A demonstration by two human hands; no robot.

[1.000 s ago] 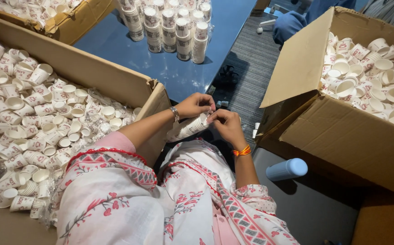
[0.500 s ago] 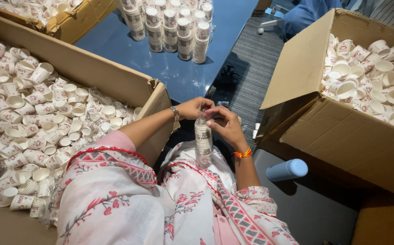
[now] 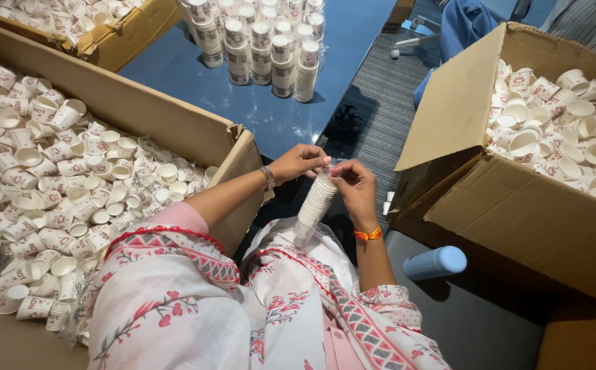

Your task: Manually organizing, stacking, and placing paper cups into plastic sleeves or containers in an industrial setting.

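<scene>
My fingers (image 3: 320, 162) pinch together at the top of a stack of paper cups (image 3: 315, 202), the left hand (image 3: 301, 162) closed on it from the left and the right hand (image 3: 355, 188) closed on it from the right. The stack sits in a clear sleeve, tilted a little, its lower end resting on my lap over the flowered white cloth (image 3: 291, 308). A watch (image 3: 268, 177) circles my left wrist and an orange band (image 3: 368, 235) my right. Just to my left stands an open cardboard box (image 3: 174, 123) full of loose printed cups (image 3: 44, 192); to my right a second open box (image 3: 517, 219) holds more of them. A pale blue cylinder (image 3: 435, 262) lies near my right elbow. Ahead, well apart from my hands, wrapped cup stacks (image 3: 260, 41) stand upright on the dark blue counter (image 3: 277, 120).
</scene>
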